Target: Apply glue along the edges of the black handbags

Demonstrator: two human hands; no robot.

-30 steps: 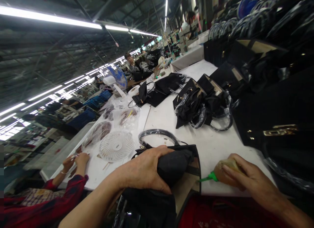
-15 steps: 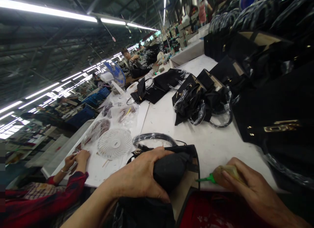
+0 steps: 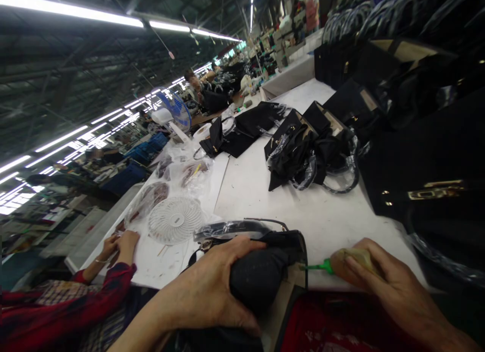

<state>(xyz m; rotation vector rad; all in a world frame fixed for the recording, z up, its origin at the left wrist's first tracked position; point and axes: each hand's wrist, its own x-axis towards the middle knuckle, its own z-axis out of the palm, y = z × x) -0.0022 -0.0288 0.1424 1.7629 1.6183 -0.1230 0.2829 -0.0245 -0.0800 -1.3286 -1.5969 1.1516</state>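
Observation:
Near the front of the white table, my left hand is closed around the bunched black lining of a black handbag. Plastic film wraps the bag's handle, which lies behind my knuckles. A beige inner panel shows along the bag's open edge. My right hand grips a glue bottle, yellowish-brown with a thin green nozzle. The nozzle's tip points left and reaches the bag's beige edge; whether it touches cannot be made out. Below the bottle is a dark red surface.
Several black handbags lie across the white table, and more are piled at right. A white round fan lies left of my bag. At far left a co-worker's hands are at the table edge. A blue fan stands behind.
The handbag has tilted slightly and its handle sits lower. My left hand still holds the lining. The glue bottle's nozzle is a little higher against the bag's edge.

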